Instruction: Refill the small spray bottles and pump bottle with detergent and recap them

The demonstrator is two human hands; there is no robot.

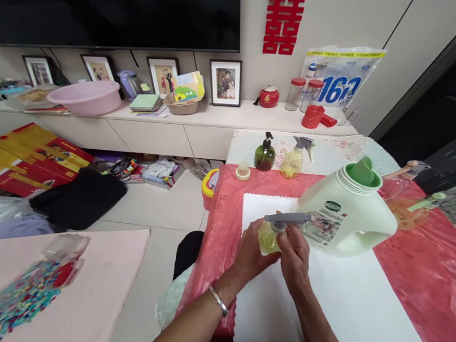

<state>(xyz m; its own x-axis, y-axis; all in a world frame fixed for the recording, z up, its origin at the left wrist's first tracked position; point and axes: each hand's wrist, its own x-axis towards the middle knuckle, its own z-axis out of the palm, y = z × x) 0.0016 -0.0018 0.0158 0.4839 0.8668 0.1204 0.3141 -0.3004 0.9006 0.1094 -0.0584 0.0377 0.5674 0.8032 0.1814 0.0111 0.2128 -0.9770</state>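
Both grips [251,253] [294,255], seemingly on bottle [266,237] — mid-cloth [350,301]

A glossy red plastic sheet [432,277] underlies a matt white cloth [349,295] and a smooth pale-green plastic jug [357,214].

A home living room: a large dark television [101,12] hangs on the far wall above a low white cabinet [154,136] lined with framed photos [226,82]. A red paper cutout [284,5] decorates the wall, and what look like gift boxes [24,158] clutter the floor at far left.
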